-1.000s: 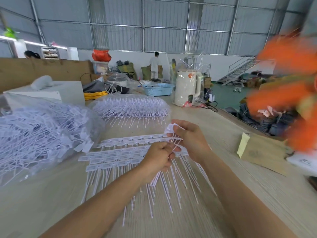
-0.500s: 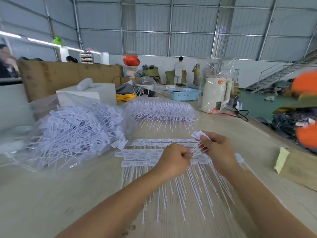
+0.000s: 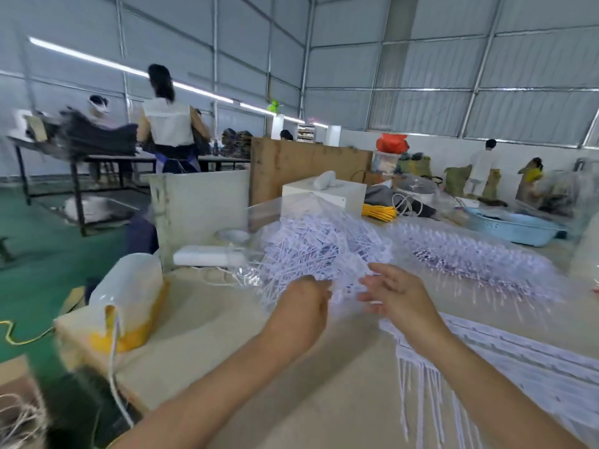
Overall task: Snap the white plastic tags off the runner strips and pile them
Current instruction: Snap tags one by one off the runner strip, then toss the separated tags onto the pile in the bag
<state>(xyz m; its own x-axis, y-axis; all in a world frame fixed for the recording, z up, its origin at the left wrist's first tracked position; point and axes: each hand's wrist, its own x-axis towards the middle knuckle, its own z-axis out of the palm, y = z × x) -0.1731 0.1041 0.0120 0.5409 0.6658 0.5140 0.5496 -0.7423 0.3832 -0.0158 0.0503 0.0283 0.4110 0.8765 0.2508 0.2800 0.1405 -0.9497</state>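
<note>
A heap of loose white plastic tags (image 3: 324,251) lies in an open clear bag at the middle of the table. My left hand (image 3: 301,306) is at the heap's near edge, back of the hand toward me, its fingers hidden among the tags. My right hand (image 3: 392,296) hovers just right of it with fingers spread and nothing in them. Runner strips (image 3: 486,351) with tags still attached lie flat at the lower right, their thin tails pointing toward me. The picture is blurred by motion.
A second clear bag of tags (image 3: 479,254) lies further right, with a blue basin (image 3: 512,226) behind it. A white box (image 3: 324,192) stands beyond the heap. A white and yellow bag (image 3: 129,296) sits near the table's left edge (image 3: 97,351). People work at tables in the background.
Both hands have moved left from above the runner strips to the heap of loose tags. My right hand has let go of the tags it pinched and opened. The camera has swung left.
</note>
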